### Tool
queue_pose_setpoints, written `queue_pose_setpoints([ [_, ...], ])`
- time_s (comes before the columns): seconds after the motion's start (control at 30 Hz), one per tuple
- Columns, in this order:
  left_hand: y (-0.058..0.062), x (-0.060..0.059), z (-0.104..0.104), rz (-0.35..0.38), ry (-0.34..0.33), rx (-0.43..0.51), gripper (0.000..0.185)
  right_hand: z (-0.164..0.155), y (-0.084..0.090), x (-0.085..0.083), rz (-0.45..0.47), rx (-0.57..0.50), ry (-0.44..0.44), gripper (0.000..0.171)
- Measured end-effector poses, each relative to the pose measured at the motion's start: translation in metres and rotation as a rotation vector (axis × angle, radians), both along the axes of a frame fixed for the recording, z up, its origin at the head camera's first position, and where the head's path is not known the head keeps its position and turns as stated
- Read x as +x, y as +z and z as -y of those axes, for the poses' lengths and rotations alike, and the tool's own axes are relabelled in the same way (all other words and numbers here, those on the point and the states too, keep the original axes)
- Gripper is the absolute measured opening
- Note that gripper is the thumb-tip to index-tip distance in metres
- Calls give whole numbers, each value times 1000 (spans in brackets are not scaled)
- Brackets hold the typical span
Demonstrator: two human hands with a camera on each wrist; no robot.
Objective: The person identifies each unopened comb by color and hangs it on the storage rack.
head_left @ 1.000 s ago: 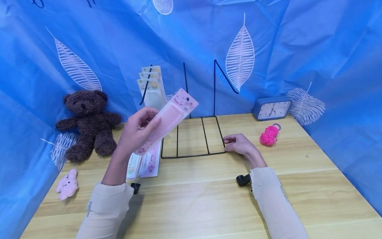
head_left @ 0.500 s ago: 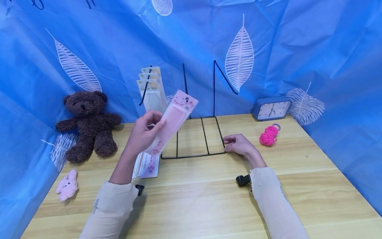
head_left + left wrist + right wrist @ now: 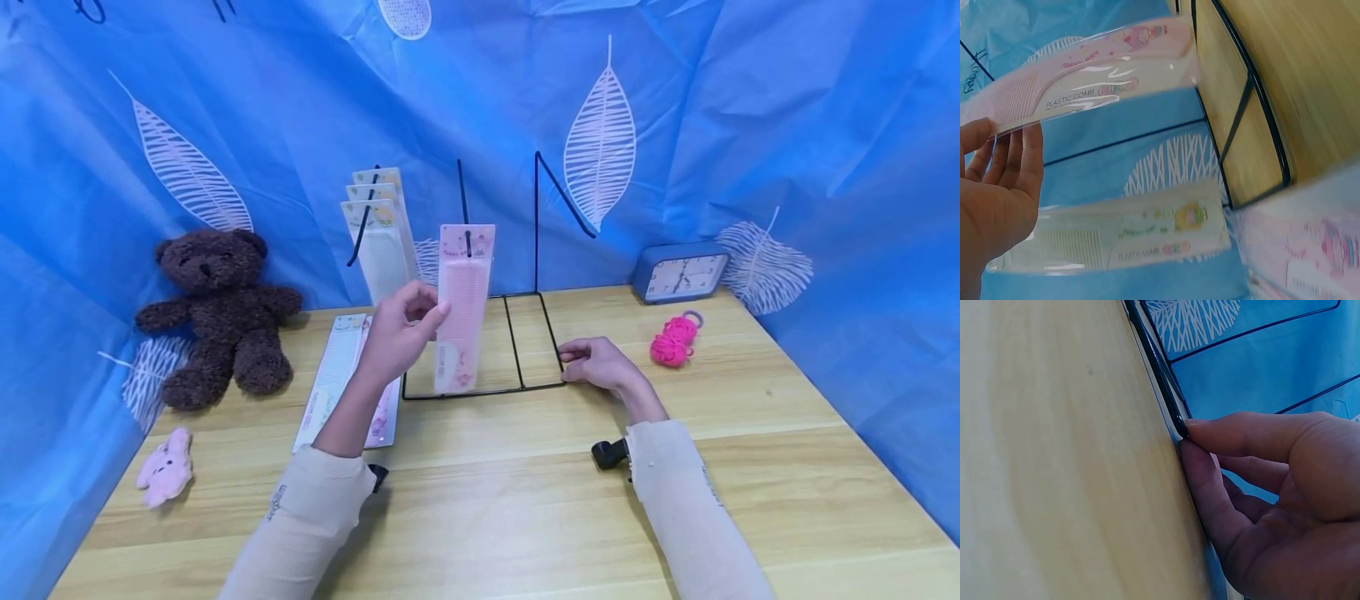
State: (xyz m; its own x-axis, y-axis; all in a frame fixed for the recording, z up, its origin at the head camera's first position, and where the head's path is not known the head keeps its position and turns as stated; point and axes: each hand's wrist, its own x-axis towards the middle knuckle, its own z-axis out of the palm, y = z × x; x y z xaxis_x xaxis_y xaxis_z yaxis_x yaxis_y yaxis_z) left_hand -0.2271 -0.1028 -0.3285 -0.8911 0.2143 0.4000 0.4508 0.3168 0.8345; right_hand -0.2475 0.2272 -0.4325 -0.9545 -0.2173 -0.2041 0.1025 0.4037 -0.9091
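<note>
My left hand (image 3: 401,333) pinches the left edge of a pink packaged comb (image 3: 463,312), which hangs upright at the middle hook of a black wire rack (image 3: 537,225). The dark tip of that hook shows at the hole in the comb's card. In the left wrist view, the pack reads "PLASTIC COMB" and thumb and fingers hold its teeth end. My right hand (image 3: 600,364) pinches the right front corner of the rack's base, as the right wrist view shows at the wire (image 3: 1175,419). Several packaged combs with yellow-green cards (image 3: 378,242) hang from the left hook.
More packaged combs (image 3: 330,375) lie on the table left of the rack, partly behind my left arm. A brown teddy bear (image 3: 225,317) and a small pink plush (image 3: 167,468) are farther left. A blue clock (image 3: 682,272) and pink yarn bundle (image 3: 674,342) stand right.
My left hand has moved right and turned the pink comb from slanted to upright, bringing its hole to the middle hook. The right hand has stayed at the rack's corner.
</note>
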Motion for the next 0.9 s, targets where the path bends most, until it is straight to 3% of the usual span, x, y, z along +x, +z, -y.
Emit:
queue_pose_setpoints([
  [0.2,-1,-8,-11,80,28,54,14,0,-1,1,11,-6,-2,64],
  [0.5,-5,-21,-29,223,79,223,15,-2,-4,-1,24,-15,-6,65],
  [0.9,-5,-47,-46,327,146,381,14,-1,-3,-2,20,-3,-6,65],
])
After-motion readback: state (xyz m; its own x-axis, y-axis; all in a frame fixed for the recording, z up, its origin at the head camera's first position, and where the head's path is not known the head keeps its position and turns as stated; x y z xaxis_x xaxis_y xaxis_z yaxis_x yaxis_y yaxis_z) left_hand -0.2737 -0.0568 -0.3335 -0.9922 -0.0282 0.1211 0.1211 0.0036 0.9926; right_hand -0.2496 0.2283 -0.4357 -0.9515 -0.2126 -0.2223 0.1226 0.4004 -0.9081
